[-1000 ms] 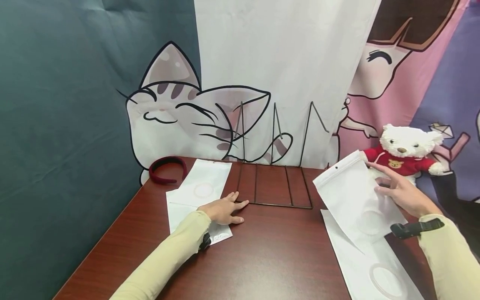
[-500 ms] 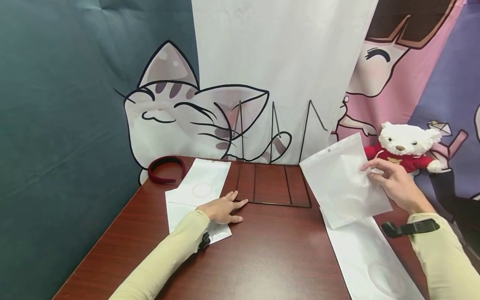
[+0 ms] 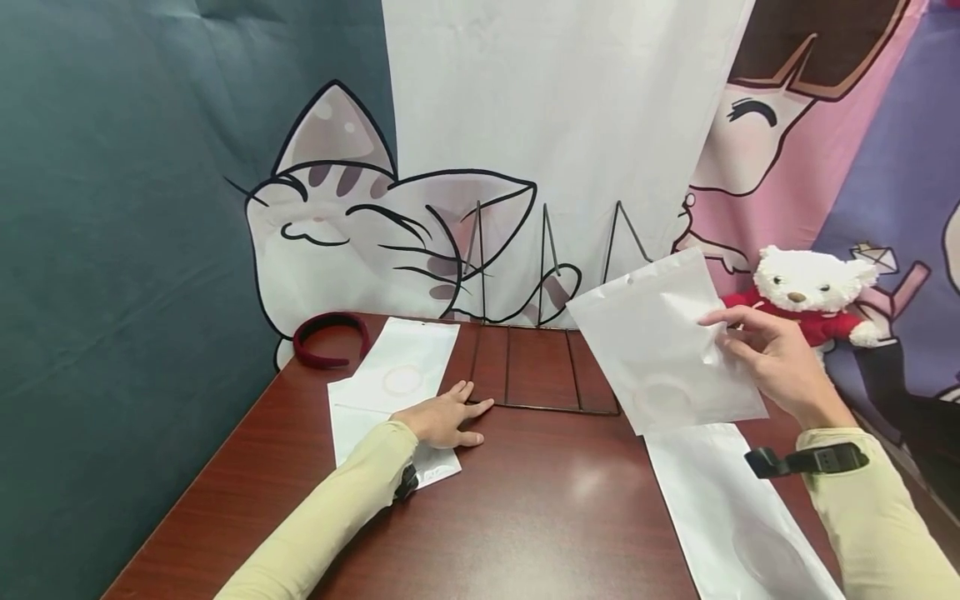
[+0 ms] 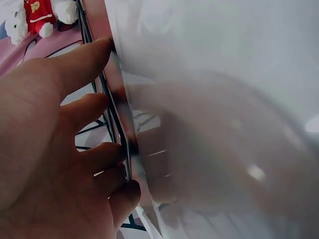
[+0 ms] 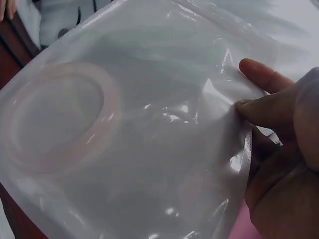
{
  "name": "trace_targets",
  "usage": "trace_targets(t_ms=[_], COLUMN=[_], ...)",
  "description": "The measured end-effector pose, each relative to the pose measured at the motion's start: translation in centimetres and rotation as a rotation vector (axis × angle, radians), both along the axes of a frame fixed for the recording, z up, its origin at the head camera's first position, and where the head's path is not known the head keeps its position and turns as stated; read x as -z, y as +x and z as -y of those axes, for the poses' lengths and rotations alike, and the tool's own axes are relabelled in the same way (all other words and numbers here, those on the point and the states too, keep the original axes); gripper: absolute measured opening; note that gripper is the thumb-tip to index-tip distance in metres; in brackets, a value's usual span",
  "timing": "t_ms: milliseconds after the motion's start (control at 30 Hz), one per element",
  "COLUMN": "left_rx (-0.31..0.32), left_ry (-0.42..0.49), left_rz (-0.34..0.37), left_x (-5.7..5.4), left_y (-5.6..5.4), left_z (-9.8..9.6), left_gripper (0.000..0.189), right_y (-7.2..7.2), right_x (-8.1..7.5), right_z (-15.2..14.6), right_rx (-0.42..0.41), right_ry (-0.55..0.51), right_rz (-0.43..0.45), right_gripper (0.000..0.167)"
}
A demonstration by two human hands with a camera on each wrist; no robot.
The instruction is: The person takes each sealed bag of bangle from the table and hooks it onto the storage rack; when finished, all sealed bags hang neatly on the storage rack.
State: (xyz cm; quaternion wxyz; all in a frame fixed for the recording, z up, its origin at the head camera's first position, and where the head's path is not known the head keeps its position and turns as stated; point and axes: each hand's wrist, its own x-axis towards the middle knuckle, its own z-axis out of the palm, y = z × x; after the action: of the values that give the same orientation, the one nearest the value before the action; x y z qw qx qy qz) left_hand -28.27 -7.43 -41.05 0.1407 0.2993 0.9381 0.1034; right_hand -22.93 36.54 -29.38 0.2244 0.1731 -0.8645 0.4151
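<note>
My right hand (image 3: 776, 367) pinches the right edge of a white translucent plastic bag (image 3: 648, 333), holding it raised beside the black wire rack (image 3: 555, 409). In the right wrist view a pale pinkish ring (image 5: 110, 107) shows through the bag, with thumb and forefinger at its edge. My left hand (image 3: 441, 419) lies with fingers spread at the rack's front left corner, partly over flat white bags (image 3: 408, 346). Its fingertips (image 4: 130, 189) touch or nearly touch the rack's wire in the left wrist view. Another white bag (image 3: 701, 471) lies flat on the right.
A dark red headband (image 3: 306, 354) sits at the table's back left. A white teddy bear (image 3: 813, 279) in a red top is at the right, beyond the rack. Three upright wire prongs rise from the rack's back. Behind the brown table (image 3: 555, 508) hangs a printed cloth.
My right hand has carried its bag leftward and up toward the rack, turning it flatter to view and uncovering more of the bag below. My left hand has stayed in place.
</note>
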Motion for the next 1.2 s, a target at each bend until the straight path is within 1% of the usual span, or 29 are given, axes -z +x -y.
trace_targets(t_ms=[167, 333, 433, 567, 733, 1000, 1133, 1200], left_rx=[-0.004, 0.008, 0.005, -0.013, -0.010, -0.004, 0.002, 0.004], left_ry=[-0.002, -0.005, -0.008, -0.014, -0.021, -0.016, -0.019, -0.021], left_rz=[0.001, 0.010, 0.004, 0.003, 0.003, -0.001, -0.006, -0.008], left_x=[0.0, 0.1, 0.1, 0.1, 0.0, -0.1, -0.1, -0.1], left_y=[0.0, 0.1, 0.1, 0.1, 0.1, 0.1, 0.1, 0.1], left_z=[-0.1, -0.3, -0.3, -0.2, -0.1, -0.2, -0.2, -0.2], left_gripper=[0.064, 0.064, 0.064, 0.064, 0.064, 0.064, 0.064, 0.064], right_y=[0.1, 0.0, -0.1, -0.3, -0.4, -1.6, -2.6, -3.2], right_x=[-0.1, 0.3, 0.4, 0.4, 0.4, 0.6, 0.7, 0.8], right_z=[0.0, -0.2, -0.3, -0.1, 0.1, 0.6, 0.7, 0.7], right_rx=[0.040, 0.047, 0.039, 0.038, 0.046, -0.030, -0.071, -0.072], right_ry=[-0.079, -0.143, -0.182, -0.215, -0.225, -0.338, -0.419, -0.446], right_rz=[-0.032, -0.039, -0.032, -0.022, -0.014, -0.021, -0.003, 0.007], right_gripper=[0.030, 0.031, 0.032, 0.031, 0.030, 0.030, 0.030, 0.031])
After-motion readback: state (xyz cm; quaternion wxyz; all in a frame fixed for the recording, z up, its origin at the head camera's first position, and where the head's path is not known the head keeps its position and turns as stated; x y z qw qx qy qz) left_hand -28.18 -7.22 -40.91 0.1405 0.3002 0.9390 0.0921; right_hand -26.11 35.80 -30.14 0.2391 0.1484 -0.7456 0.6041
